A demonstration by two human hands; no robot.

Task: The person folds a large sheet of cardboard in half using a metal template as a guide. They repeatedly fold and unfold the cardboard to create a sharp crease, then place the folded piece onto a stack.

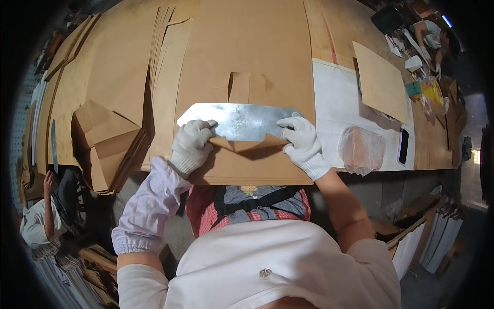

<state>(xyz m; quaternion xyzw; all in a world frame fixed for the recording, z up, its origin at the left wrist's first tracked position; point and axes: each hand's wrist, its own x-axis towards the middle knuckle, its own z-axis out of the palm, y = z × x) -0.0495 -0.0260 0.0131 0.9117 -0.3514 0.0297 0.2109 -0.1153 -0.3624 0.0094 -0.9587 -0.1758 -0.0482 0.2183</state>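
Before me lies a long brown kraft paper piece [247, 42], its near edge at the table front. Across it rests a shiny flat metal plate [243, 120] with cut-off corners. My left hand [193, 143], in a white knitted glove, grips the plate's left end, thumb on the metal. My right hand [303, 140], gloved likewise, holds the right end. Between them a folded paper flap [251, 146] rises against the plate's near edge, its corners also by my fingers. Beyond the plate, a narrow paper fold [239, 87] stands up. The fingers under the plate are hidden.
To the left are stacked kraft paper pieces with a folded-open end [110, 135]. At right lie a plastic-wrapped reddish block [362, 150], a phone [403, 146] and a thin board [380, 81]. One person sits at far left near a metal blade [54, 146]; another [428, 36] works at far right.
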